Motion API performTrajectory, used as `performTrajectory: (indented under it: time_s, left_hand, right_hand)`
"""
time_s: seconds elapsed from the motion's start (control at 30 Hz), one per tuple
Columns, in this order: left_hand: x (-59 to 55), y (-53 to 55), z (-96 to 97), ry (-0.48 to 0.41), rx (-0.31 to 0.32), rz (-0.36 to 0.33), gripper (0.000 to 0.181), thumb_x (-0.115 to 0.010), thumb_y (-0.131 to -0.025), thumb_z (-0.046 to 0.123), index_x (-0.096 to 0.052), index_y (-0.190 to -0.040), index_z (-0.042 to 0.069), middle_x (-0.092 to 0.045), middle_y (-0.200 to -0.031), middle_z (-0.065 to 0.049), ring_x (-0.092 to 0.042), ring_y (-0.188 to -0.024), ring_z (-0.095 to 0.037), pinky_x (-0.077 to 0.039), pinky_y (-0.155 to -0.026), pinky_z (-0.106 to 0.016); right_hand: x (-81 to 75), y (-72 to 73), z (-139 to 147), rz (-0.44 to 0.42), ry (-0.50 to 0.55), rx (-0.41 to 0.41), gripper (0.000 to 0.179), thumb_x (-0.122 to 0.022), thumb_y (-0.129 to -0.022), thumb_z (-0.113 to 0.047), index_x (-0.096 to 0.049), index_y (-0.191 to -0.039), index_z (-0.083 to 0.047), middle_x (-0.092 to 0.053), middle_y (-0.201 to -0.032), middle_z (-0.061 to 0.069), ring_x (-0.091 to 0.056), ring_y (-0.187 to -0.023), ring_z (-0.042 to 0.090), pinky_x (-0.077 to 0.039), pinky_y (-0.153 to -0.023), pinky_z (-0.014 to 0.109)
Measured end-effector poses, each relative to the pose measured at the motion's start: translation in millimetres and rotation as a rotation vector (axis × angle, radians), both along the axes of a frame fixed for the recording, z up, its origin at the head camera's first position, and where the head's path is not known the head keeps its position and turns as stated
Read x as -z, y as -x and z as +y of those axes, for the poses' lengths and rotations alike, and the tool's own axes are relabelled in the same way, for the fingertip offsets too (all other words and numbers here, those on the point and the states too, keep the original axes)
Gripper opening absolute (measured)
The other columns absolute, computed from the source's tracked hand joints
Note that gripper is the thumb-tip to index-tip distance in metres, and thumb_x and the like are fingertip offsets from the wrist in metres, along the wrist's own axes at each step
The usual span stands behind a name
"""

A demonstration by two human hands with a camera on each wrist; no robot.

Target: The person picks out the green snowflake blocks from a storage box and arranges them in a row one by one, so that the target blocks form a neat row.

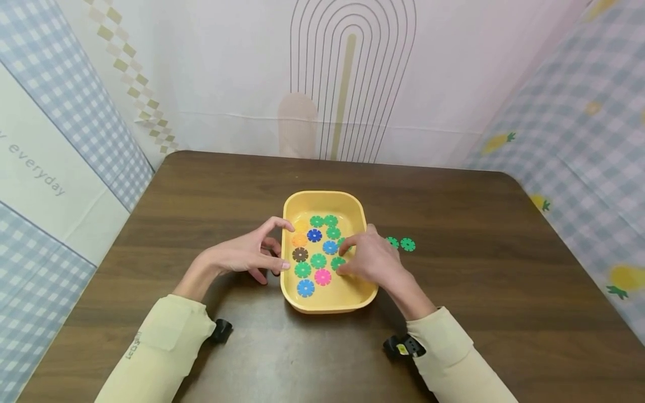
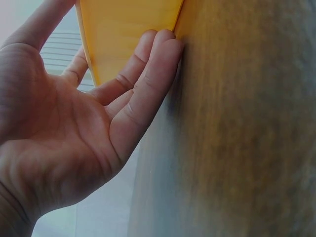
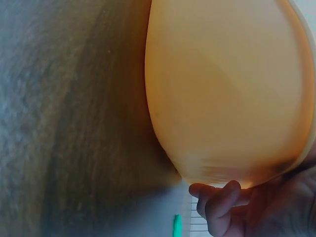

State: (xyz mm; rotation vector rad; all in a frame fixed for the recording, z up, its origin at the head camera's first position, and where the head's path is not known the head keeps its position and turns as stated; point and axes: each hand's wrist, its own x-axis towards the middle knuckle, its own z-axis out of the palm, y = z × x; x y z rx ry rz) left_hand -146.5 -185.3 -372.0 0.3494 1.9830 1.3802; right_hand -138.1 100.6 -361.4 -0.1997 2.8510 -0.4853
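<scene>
Now the left hand [image 1: 247, 250] grips the yellow tray [image 1: 325, 307] at left. Whether the right hand [image 1: 374, 257] pinches a green disc [image 1: 336, 262], I cannot tell

Yel. tray [image 1: 330, 309] upright, multicol. notched discs [image 1: 318, 261] inside; 2 grn. discs [image 1: 407, 244] beside.

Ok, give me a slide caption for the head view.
Left hand touching a yellow tray, right hand among the colorful notched discs inside, two green discs on the table beside it.
</scene>
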Motion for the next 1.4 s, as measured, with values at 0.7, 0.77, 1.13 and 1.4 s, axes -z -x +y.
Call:
performTrajectory:
  time_s: [0.7, 0.77, 1.13, 1.4]
  left_hand:
    - [-0.6, -1.0, 2.9, 0.003, -0.005, 0.000, 0.076, -0.081, -0.095, 0.025, -0.029, -0.150, 0.029, -0.055, -0.116, -0.018, -0.069, -0.091, -0.029, -0.065, -0.075, -0.048]
    - [-0.4, -1.4, 2.7, 0.002, -0.004, 0.002, 0.076, -0.081, -0.095, 0.025, -0.029, -0.150, 0.028, -0.055, -0.116, -0.018, -0.068, -0.090, -0.029, -0.065, -0.075, -0.048]
    - [1.5, 0.1, 4.6, -0.001, -0.009, 0.013, 0.075, -0.080, -0.096, 0.026, -0.029, -0.150, 0.028, -0.055, -0.115, -0.018, -0.068, -0.089, -0.030, -0.065, -0.074, -0.048]
    - [0.1, -0.7, 7.7, 0.009, -0.013, 0.037, 0.074, -0.080, -0.096, 0.026, -0.029, -0.149, 0.027, -0.056, -0.113, -0.018, -0.067, -0.089, -0.030, -0.065, -0.074, -0.048]
  right_hand:
    - [3.3, -0.1, 3, 0.007, 0.068, 0.027, 0.033, -0.096, -0.076, -0.022, -0.075, -0.101, -0.014, -0.055, -0.117, 0.015, -0.061, -0.078, 0.025, -0.054, -0.056, 0.029]
    - [3.5, 0.3, 3, 0.002, 0.077, 0.030, 0.032, -0.095, -0.077, -0.021, -0.074, -0.100, -0.013, -0.054, -0.115, 0.015, -0.061, -0.077, 0.025, -0.055, -0.056, 0.028]
    - [3.1, 10.3, 7, -0.013, 0.100, 0.010, 0.024, -0.092, -0.082, -0.018, -0.072, -0.093, -0.011, -0.062, -0.104, 0.010, -0.058, -0.093, 0.024, -0.054, -0.063, 0.027]
    - [-0.2, 16.8, 12, -0.068, 0.170, 0.016, 0.014, -0.086, -0.086, -0.012, -0.073, -0.090, -0.009, -0.068, -0.097, 0.009, -0.063, -0.080, 0.022, -0.054, -0.057, 0.026]
